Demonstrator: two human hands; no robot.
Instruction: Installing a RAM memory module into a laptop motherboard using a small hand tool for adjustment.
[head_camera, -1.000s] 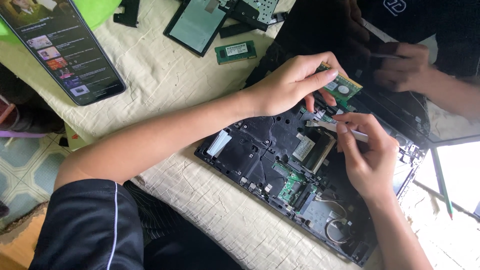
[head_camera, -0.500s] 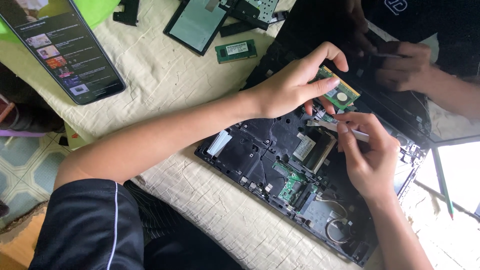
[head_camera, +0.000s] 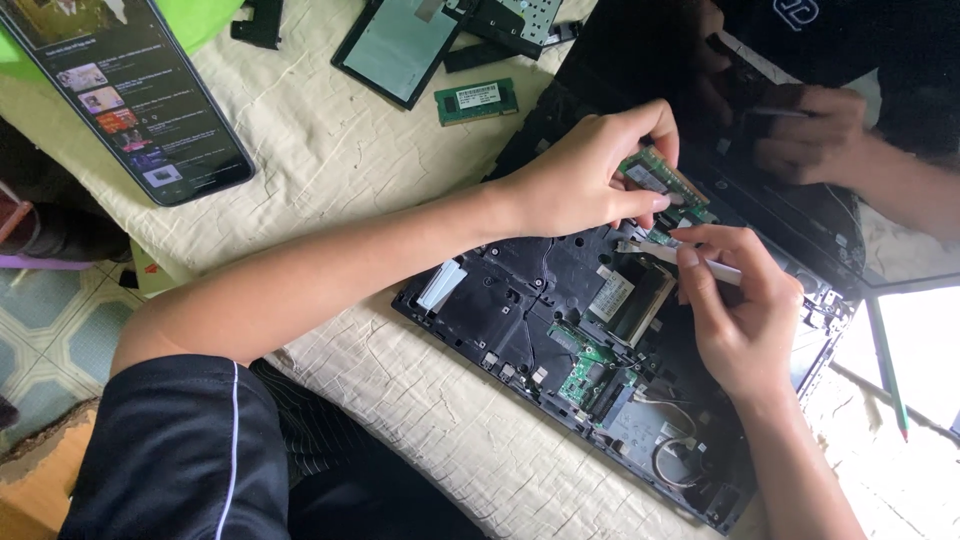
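two hands work over the open laptop (head_camera: 520, 310). the left hand (head_camera: 585, 180) fingers pinch a green memory card (head_camera: 668, 185). the right hand (head_camera: 745, 320) fingers hold a white tool (head_camera: 700, 262).

Crumpled cream tablecloth (head_camera: 300, 150) over table; pale patterned floor tiles (head_camera: 40, 330) lower left; daylight glare right.

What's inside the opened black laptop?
Inside the laptop you can see a small green circuit card, a silver slot and thin wires. The left hand and right hand cover other parts.
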